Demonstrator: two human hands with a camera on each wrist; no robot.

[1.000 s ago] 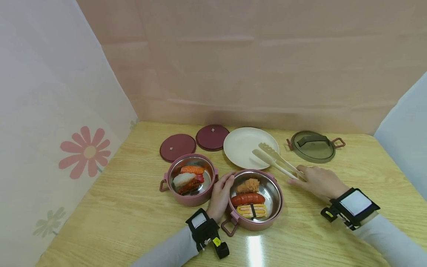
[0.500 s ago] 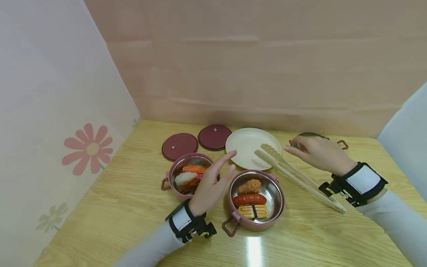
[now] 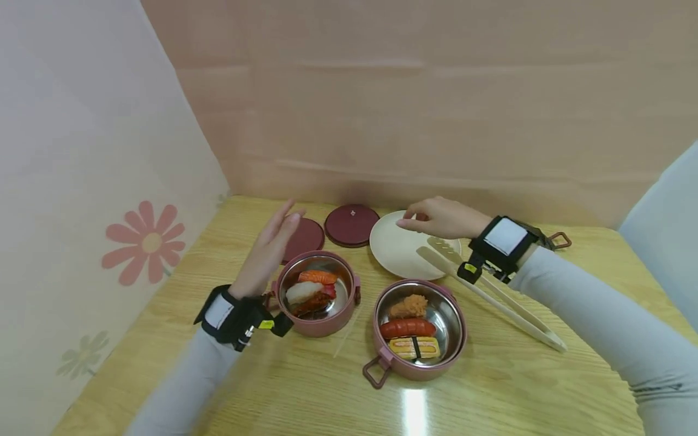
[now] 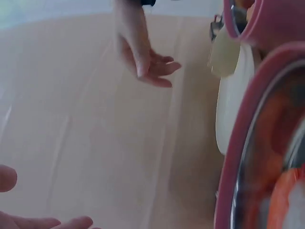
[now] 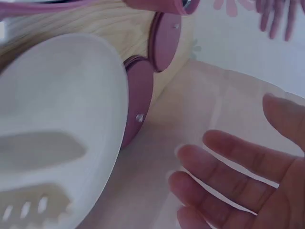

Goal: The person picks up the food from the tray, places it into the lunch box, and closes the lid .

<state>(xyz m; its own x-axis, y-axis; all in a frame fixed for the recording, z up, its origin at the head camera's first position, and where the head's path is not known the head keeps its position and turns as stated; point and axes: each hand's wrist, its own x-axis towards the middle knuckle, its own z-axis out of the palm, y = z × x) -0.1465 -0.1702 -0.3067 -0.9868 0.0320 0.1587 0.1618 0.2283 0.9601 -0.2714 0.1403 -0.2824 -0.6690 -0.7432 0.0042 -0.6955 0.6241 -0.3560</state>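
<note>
My left hand [image 3: 264, 257] hovers with loosely extended fingers beside the left pink pot [image 3: 327, 327], just left of a dark red lid [image 3: 306, 240]. Inside that pot lie an orange-topped piece [image 3: 318, 277], a white piece [image 3: 303, 292] and other toy food. Over the cream plate [image 3: 388, 251] is my right hand [image 3: 449, 219], its fingers relaxed and slightly bent, holding nothing. The second dark red lid [image 3: 352, 225] sits left of the plate. In the right pink pot [image 3: 422, 372] are a fried chicken piece [image 3: 410, 306], a sausage [image 3: 408, 328] and a yellow banded piece [image 3: 400, 347].
Cream tongs [image 3: 512, 313] lie with their tips on the plate and handles on the wooden table [image 3: 305, 387]. A green lid with a pink loop handle [image 3: 560, 241] is mostly hidden behind the right wrist. Paper-like walls [image 3: 409, 121] stand behind and at both sides.
My right hand let go of the tongs, rose and moved left over the plate. My left hand left the right pot's side and moved left past the left pot.
</note>
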